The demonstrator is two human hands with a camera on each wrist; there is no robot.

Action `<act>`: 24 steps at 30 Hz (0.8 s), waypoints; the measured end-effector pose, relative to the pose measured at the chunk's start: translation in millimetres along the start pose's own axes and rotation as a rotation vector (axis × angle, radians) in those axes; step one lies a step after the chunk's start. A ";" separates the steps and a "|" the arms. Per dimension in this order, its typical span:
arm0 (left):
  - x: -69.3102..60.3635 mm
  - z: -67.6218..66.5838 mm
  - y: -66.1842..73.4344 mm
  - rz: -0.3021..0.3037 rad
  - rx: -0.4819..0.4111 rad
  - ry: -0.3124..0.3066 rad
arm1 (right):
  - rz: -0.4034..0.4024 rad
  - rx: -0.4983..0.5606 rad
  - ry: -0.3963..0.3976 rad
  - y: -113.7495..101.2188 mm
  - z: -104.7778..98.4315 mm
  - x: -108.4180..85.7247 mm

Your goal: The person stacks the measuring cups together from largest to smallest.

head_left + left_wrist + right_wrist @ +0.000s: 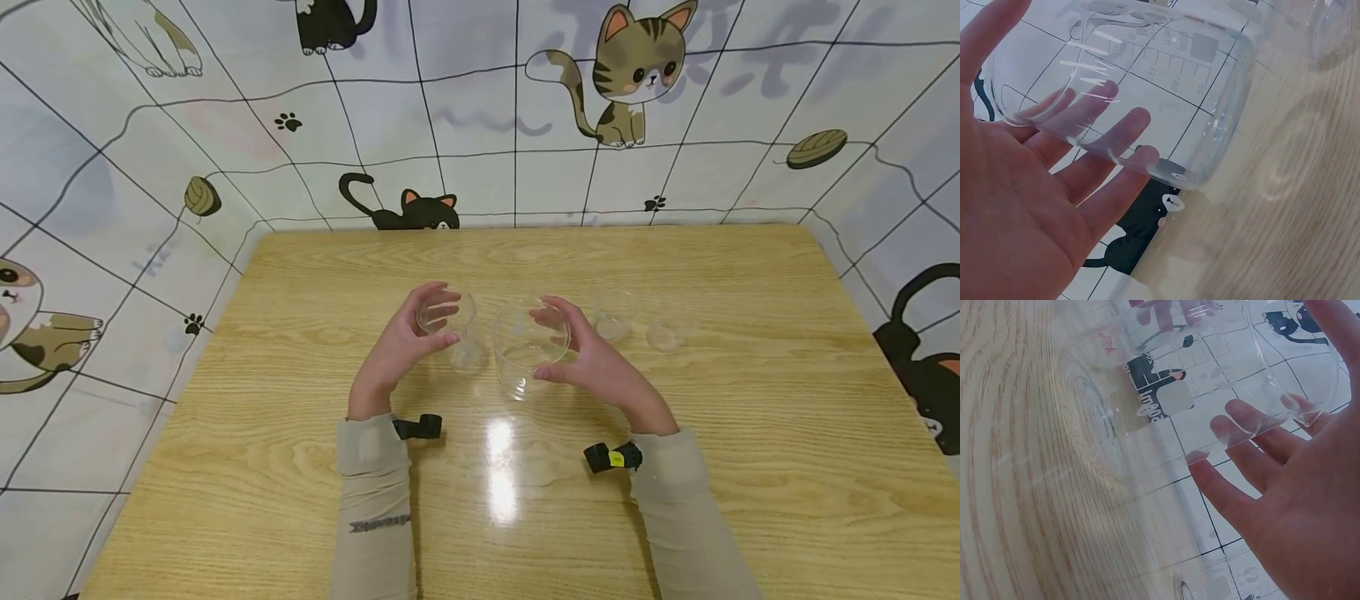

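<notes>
My left hand (405, 342) curves its fingers and thumb round a clear glass beaker (1166, 69) with white markings. In the head view this beaker leans slightly; whether its base touches the table cannot be told. My right hand (592, 358) holds a larger clear beaker (517, 354) by its side, thumb at the near side and fingers behind. White graduations and a small red mark show on this larger beaker (1172, 397) in the right wrist view. The two beakers are side by side, a narrow gap between their rims.
Two smaller clear glass vessels, one farther back (615, 317) and one at the right (666, 335), stand beyond my right hand. The wooden table (750, 500) meets cat-patterned tiled walls (480, 125) at the back and sides. Light glares off the tabletop in front.
</notes>
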State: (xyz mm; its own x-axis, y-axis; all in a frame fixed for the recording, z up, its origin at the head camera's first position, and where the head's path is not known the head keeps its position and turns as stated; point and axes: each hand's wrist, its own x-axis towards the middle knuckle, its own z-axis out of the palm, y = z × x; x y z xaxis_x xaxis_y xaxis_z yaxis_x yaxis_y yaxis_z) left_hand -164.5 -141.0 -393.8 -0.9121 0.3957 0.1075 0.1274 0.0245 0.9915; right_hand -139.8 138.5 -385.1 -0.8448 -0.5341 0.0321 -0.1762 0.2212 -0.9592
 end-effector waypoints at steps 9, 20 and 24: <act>0.5 2.3 6.7 0.025 0.017 0.032 | -0.001 -0.023 0.012 26.3 -1.9 5.4; -1.1 8.2 19.6 0.070 0.033 0.051 | -0.016 -0.031 0.016 31.5 -1.5 5.6; -1.7 10.0 23.8 0.079 0.043 0.051 | -0.014 -0.035 0.021 31.3 -1.2 5.5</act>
State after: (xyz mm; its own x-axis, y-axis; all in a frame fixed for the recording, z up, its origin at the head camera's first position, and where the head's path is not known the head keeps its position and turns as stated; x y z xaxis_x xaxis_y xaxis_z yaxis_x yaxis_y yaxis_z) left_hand -156.0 -131.9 -371.0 -0.9169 0.3509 0.1900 0.2155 0.0346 0.9759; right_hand -150.7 143.4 -414.6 -0.8526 -0.5200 0.0513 -0.2051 0.2429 -0.9481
